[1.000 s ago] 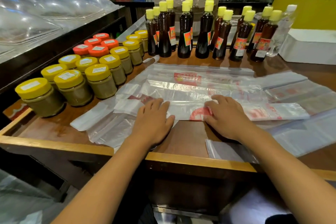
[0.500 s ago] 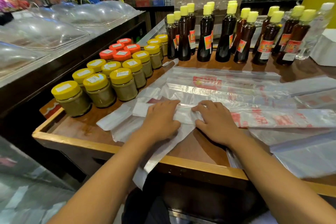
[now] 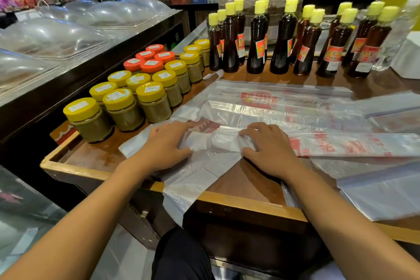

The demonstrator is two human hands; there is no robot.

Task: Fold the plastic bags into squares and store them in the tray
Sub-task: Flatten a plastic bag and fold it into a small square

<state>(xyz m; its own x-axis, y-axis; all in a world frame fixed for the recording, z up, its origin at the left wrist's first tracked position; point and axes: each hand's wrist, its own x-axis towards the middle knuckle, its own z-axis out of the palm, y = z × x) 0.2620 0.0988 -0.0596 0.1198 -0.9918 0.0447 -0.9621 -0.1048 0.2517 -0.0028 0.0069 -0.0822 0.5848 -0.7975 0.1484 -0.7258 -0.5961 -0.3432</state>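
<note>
The left hand [image 3: 167, 144] lies palm down on the folded plastic bag [image 3: 341, 145], its fingers bent and its thumb gripping the bag's left end; the right hand [image 3: 270, 149] lies just beside it, fingers and thumb curled on the same strip; a loose part of the bag hangs over the front rim of the wooden tray [image 3: 247, 208]; more plastic bags [image 3: 268, 102] lie flat behind the hands and at the right; yellow-lidded jars [image 3: 123, 109] stand to the left, red-lidded jars [image 3: 151, 60] behind them; dark bottles [image 3: 281, 38] with yellow caps stand in a row at the back.
</note>
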